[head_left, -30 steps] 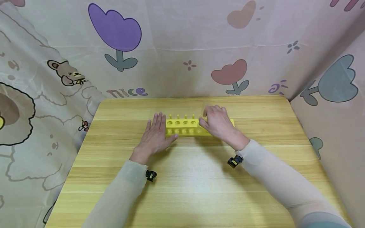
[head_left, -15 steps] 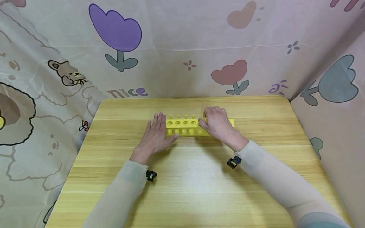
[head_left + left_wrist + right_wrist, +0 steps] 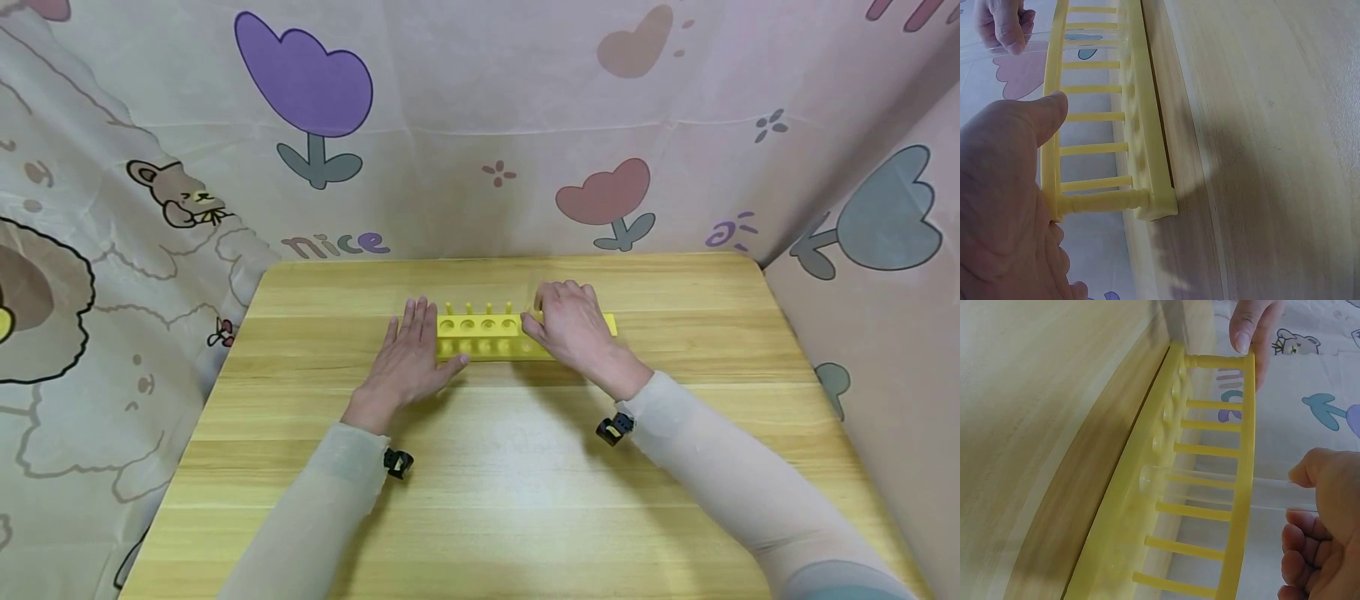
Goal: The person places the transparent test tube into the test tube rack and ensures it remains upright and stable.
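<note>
A yellow test tube rack stands on the table, with round holes along its top and pegs along its back. My left hand lies against the rack's left end with straight fingers. Its thumb touches the front of the top bar in the left wrist view. Near the rack's right half, my right hand grips the upper part of a clear test tube. That tube passes through a hole in the top bar, and its rounded bottom is at the base in the right wrist view. The right hand covers some holes in the head view.
The wooden table spreads toward me in front of the rack. A patterned cloth hangs behind the table and along both sides. A small black wrist camera sits on the left cuff, another black camera on the right.
My right wrist has shifted very slightly to the left, its fingers still on the test tube. The left hand and the rack look unmoved.
</note>
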Tool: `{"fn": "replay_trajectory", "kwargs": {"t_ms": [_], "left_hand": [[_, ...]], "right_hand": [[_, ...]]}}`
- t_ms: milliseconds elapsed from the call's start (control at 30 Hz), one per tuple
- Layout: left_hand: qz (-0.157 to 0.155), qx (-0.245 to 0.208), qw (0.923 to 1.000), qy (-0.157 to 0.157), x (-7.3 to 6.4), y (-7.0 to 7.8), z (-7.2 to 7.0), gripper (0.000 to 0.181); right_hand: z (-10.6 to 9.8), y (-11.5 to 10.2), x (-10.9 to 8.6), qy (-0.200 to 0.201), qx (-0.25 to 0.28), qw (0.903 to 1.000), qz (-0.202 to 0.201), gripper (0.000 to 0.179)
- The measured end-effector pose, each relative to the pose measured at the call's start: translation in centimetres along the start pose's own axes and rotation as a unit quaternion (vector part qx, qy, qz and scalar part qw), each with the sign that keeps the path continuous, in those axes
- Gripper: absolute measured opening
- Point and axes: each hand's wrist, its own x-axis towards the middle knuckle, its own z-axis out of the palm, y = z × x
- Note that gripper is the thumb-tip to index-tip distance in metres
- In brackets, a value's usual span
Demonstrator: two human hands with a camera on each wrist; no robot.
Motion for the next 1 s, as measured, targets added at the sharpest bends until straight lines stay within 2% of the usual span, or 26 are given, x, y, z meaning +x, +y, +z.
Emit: {"fn": "replay_trajectory", "kwargs": {"t_ms": [533,700,833,1000], "left_hand": [[-0.001,0.010,0.9999,0.008,0.0,-0.1,-0.2,0.106],[-0.005,0.008,0.9998,0.019,0.1,-0.1,0.0,0.105],[-0.009,0.003,0.9995,0.032,-0.1,-0.2,0.2,0.106],[-0.011,-0.006,0.9974,0.071,-0.5,-0.2,0.4,0.104]], "right_hand": [[-0.1,-0.1,-0.1,-0.007,-0.003,0.9998,0.016,0.046],[-0.2,0.1,-0.8,0.010,-0.004,0.9998,0.015,0.059],[0.0,0.4,-1.6,0.038,-0.013,0.9992,-0.001,0.070],[0.2,1.2,-2.9,0.076,-0.021,0.9967,-0.016,0.079]]}}
